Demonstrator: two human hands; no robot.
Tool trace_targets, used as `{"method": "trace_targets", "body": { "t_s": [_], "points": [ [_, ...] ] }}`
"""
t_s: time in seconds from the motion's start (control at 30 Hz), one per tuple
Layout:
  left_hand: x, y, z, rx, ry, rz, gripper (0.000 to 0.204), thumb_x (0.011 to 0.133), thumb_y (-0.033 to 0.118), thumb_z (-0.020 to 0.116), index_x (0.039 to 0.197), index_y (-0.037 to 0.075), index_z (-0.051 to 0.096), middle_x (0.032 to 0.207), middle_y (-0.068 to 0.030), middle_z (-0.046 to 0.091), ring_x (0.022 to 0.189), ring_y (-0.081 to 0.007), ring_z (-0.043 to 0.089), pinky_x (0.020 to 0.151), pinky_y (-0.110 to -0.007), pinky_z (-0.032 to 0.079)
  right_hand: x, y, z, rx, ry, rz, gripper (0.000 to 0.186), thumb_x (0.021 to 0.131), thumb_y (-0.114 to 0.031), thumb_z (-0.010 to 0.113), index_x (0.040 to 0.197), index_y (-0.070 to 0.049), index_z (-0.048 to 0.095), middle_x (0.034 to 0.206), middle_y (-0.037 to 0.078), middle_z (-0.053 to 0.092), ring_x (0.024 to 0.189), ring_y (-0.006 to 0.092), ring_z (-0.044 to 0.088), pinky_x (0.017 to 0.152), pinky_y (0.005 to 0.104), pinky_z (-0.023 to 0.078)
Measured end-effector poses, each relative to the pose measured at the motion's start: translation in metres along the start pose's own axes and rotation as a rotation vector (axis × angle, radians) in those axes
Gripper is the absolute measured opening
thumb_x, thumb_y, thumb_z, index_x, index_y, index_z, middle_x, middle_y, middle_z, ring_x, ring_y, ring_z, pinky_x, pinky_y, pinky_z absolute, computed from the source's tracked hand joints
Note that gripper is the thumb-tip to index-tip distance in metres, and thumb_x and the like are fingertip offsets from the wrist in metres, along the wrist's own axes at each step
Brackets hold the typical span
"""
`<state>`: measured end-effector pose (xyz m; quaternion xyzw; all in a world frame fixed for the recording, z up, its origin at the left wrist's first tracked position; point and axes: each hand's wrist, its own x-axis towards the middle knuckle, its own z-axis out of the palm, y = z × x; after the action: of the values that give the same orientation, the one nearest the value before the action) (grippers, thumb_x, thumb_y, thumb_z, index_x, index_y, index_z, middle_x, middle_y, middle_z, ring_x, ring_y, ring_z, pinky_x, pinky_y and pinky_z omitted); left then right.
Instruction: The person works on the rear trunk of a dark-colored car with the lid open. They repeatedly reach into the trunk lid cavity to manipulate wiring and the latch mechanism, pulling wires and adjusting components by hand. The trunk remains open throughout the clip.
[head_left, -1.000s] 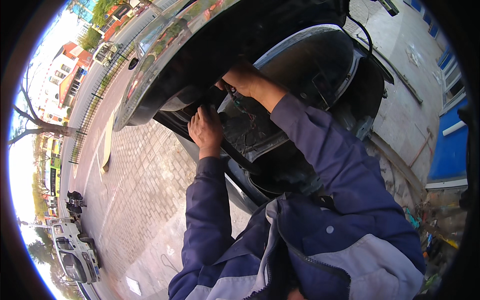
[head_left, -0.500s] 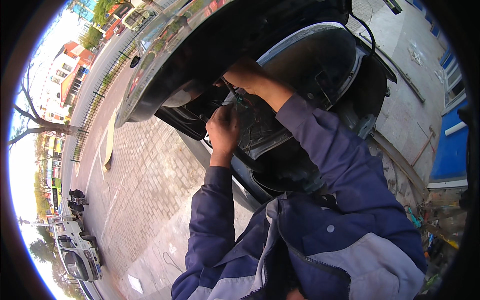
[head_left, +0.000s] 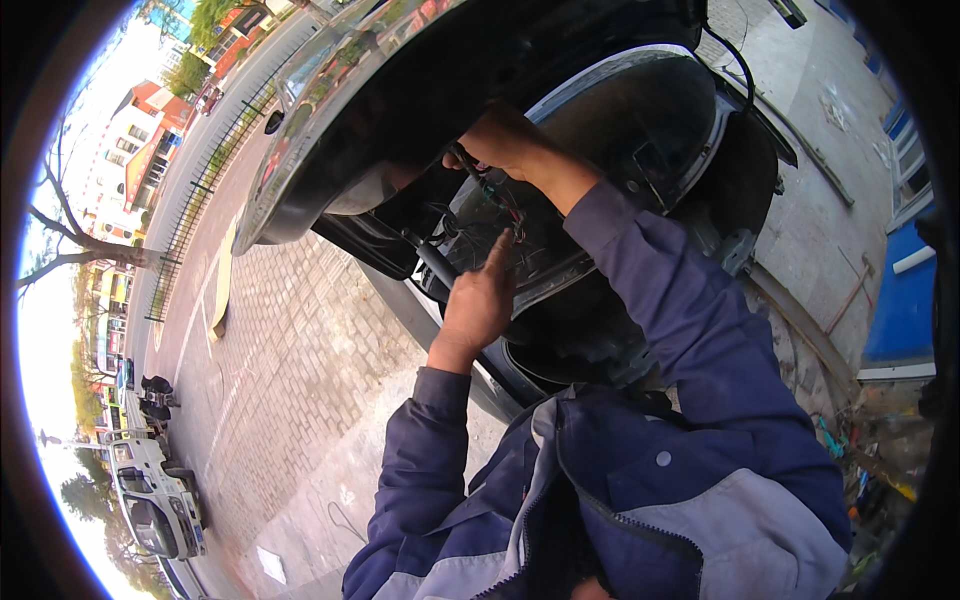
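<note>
My right hand [head_left: 500,142] is closed around a dark wiring harness [head_left: 466,160] just beneath the raised black panel [head_left: 420,110] of a car. Loose wires [head_left: 515,215] in several colours dangle below it. My left hand [head_left: 482,298] has its index finger stretched up to the hanging wire ends; its other fingers look partly curled, and I see nothing in them. Whether the fingertip touches the wires I cannot tell. Beside the left hand is a black rod-like strut [head_left: 432,262]. More thin dark wires [head_left: 448,225] hang left of the harness.
The open car body [head_left: 620,130] with its dark interior lies beyond my arms. Brick paving [head_left: 300,330] spreads to the left, with a fence [head_left: 195,195] and a white vehicle [head_left: 155,495] farther off. Long strips [head_left: 800,310] and clutter lie at right, by a blue panel [head_left: 900,300].
My left hand has come down and right from the harness, its fingers loosening and the index finger extending. The strut and wires show more. My right hand has shifted slightly right, still on the harness.
</note>
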<state>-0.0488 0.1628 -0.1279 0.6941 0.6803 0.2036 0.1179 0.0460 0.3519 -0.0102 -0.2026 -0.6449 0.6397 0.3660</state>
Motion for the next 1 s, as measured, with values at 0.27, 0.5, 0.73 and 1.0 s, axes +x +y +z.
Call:
{"method": "trace_targets", "body": {
  "t_s": [0.27, 0.5, 0.73, 1.0],
  "points": [
    [0.033, -0.024, -0.069, -0.573, 0.478, -0.153, 0.036, 0.114, 0.02, 0.06, 0.135, -0.008, 0.068, 0.117, -0.0147, 0.079, 0.105, -0.0208, 0.076, 0.092, -0.033, 0.06, 0.005, 0.021, 0.003, -0.824, 0.355, -0.672, 0.027, 0.107, -0.03, 0.064, 0.105, -0.007, 0.079, 0.086, 0.015, 0.079, 0.076, 0.0292, 0.078, 0.07, 0.0393, 0.062],
    [0.085, -0.016, -0.107, -1.274, 0.496, -0.068, 0.04, 0.113, 0.026, 0.059, 0.13, -0.009, 0.067, 0.122, -0.0164, 0.075, 0.111, -0.0242, 0.073, 0.096, -0.037, 0.061, -0.038, 0.046, 0.043, -0.539, 0.387, -0.684, 0.018, 0.105, -0.022, 0.069, 0.1, -0.005, 0.073, 0.08, 0.016, 0.072, 0.074, 0.0381, 0.073, 0.063, 0.0449, 0.057],
    [0.107, -0.018, -0.106, -1.413, 0.394, -0.101, 0.03, 0.113, 0.022, 0.06, 0.124, -0.004, 0.066, 0.11, -0.0151, 0.074, 0.098, -0.0244, 0.073, 0.089, -0.036, 0.06, -0.075, 0.075, 0.048, -0.489, 0.522, -0.696, 0.012, 0.103, -0.016, 0.071, 0.109, -0.006, 0.075, 0.091, 0.014, 0.074, 0.081, 0.0333, 0.073, 0.067, 0.0433, 0.058],
    [0.089, -0.041, -0.111, -1.418, 0.337, -0.131, 0.027, 0.116, 0.022, 0.052, 0.126, 0.001, 0.066, 0.11, -0.0129, 0.073, 0.1, -0.0239, 0.072, 0.087, -0.036, 0.058, -0.117, 0.098, 0.01, -0.195, 0.272, -0.533, 0.02, 0.107, -0.015, 0.068, 0.121, -0.002, 0.076, 0.103, 0.016, 0.078, 0.094, 0.0304, 0.076, 0.082, 0.0379, 0.059]
  ]
}}
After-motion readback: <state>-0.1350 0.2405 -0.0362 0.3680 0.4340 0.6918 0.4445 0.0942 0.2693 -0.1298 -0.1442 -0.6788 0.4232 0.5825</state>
